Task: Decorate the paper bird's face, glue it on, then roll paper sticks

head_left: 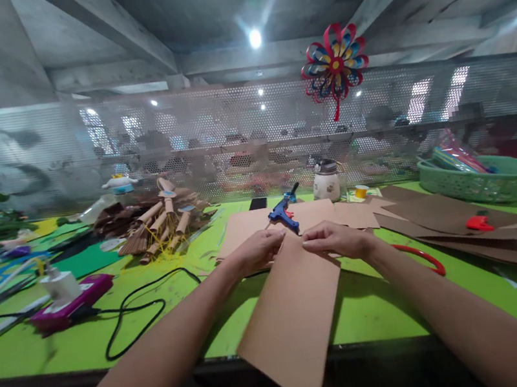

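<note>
A long sheet of brown kraft paper (295,328) hangs from both my hands, its near end reaching past the table's front edge. My left hand (260,250) pinches the far left corner. On the far right corner, my right hand (332,239) is closed with its fingertips on the paper. Just beyond the hands lies a blue glue gun (283,212), resting on more flat brown sheets (239,229). The fingertips of both hands are partly hidden by the paper and by the fingers themselves.
At left are a purple power strip (72,304) with a white plug, a looping black cable (131,305) and a heap of rolled brown paper pieces (165,224). Dark brown sheets (455,228), a green basket (487,180) and a red-handled tool (420,256) lie right. A jar (326,183) stands behind.
</note>
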Motion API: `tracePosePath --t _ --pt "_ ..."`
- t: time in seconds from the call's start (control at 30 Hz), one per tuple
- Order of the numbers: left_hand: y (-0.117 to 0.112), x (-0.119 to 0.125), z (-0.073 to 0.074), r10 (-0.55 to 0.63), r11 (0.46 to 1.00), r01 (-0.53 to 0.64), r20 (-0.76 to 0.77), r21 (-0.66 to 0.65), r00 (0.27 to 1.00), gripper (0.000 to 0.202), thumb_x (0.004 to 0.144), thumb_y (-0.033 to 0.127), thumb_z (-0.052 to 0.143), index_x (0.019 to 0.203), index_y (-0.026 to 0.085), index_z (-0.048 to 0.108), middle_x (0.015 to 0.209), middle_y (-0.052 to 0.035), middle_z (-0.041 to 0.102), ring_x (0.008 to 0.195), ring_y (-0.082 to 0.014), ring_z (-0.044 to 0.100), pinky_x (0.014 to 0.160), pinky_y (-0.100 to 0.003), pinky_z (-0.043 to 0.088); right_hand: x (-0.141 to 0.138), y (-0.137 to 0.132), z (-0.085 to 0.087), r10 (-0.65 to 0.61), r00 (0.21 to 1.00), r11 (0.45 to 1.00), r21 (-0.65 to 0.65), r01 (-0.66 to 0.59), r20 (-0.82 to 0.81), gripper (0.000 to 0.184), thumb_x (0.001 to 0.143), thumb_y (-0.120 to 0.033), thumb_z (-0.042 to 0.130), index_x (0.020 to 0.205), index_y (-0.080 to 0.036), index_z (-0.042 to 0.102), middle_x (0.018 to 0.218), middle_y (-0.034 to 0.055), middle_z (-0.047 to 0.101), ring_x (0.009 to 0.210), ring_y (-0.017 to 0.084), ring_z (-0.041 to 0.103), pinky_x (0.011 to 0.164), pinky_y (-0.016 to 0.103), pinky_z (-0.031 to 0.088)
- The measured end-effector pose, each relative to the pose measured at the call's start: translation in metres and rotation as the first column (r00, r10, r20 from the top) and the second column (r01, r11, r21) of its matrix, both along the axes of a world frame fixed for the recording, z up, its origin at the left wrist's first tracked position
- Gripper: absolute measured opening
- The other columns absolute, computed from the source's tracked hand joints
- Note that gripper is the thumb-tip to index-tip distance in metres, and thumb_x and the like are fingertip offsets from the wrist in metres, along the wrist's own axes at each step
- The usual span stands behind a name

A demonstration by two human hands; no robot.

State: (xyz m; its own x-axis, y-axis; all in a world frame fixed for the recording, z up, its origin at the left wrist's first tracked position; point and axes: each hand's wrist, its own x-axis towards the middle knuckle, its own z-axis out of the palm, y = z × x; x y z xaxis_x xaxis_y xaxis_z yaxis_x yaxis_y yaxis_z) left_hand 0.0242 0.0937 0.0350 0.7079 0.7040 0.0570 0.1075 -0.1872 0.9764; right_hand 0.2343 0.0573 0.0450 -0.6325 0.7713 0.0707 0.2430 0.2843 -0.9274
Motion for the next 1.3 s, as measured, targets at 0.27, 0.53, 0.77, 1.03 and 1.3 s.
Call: tracePosePath --t 0.27,0.53,0.77,1.03,1.3 --pt "-0.001 0.004 0.004 -0.052 0.986 0.067 -0.099 0.151 0.994 0.033 0.069 0.041 0.063 0.081 0.01 0.06 0.062 0.0006 0.054 0.052 -0.0067 0.044 0.05 -0.019 0.033 -0.003 0.008 -0.007 -0.073 0.969 0.986 0.164 0.034 0.238 0.038 0.079 -0.049 0.047 0.064 -0.014 0.051 0.056 -0.004 0.037 0.051 0.007 0.03 0.047 0.021 0.024" --pt "0.015 0.0 -0.004 0.201 0.945 -0.194 -0.002 0.263 0.98 0.022 0.064 0.031 0.064 0.069 0.011 0.056 0.06 0.0004 0.053 0.056 -0.0092 0.047 0.054 -0.021 0.036 -0.003 0.012 -0.009 -0.222 0.975 0.973 0.072 0.219 0.03 0.037 0.066 -0.044 0.064 0.084 -0.012 0.062 0.076 0.0034 0.057 0.065 0.011 0.048 0.055 0.022 0.036" --pt "0.033 -0.008 -0.018 0.144 0.973 -0.143 0.006 0.182 0.99 0.021 0.066 0.029 0.063 0.07 0.011 0.054 0.06 0.0013 0.052 0.053 -0.0077 0.045 0.054 -0.021 0.034 -0.003 0.015 -0.016 -0.255 0.967 0.966 0.045 0.254 0.011 0.032 0.071 -0.043 0.058 0.08 -0.012 0.059 0.046 -0.0059 0.041 0.041 0.006 0.034 0.042 0.021 0.025" --pt "0.017 -0.009 -0.003 -0.014 0.938 0.079 -0.19 0.338 0.982 0.031 0.073 0.04 0.056 0.084 0.012 0.061 0.07 -0.0004 0.055 0.063 -0.0103 0.045 0.059 -0.021 0.034 -0.005 0.009 -0.007 -0.263 0.96 0.944 0.231 0.236 0.094 0.034 0.076 -0.044 0.051 0.058 -0.015 0.046 0.047 -0.0065 0.031 0.043 0.006 0.027 0.043 0.021 0.018" --pt "0.012 -0.005 -0.002 0.099 0.827 0.099 -0.316 0.554 0.944 0.027 0.08 0.037 0.044 0.081 0.013 0.056 0.071 -0.0002 0.053 0.066 -0.0117 0.046 0.059 -0.021 0.034 -0.005 0.011 -0.012 -0.211 0.976 0.964 0.179 0.199 0.052 0.031 0.077 -0.042 0.052 0.072 -0.012 0.058 0.06 -0.0018 0.046 0.053 0.008 0.04 0.046 0.02 0.029"
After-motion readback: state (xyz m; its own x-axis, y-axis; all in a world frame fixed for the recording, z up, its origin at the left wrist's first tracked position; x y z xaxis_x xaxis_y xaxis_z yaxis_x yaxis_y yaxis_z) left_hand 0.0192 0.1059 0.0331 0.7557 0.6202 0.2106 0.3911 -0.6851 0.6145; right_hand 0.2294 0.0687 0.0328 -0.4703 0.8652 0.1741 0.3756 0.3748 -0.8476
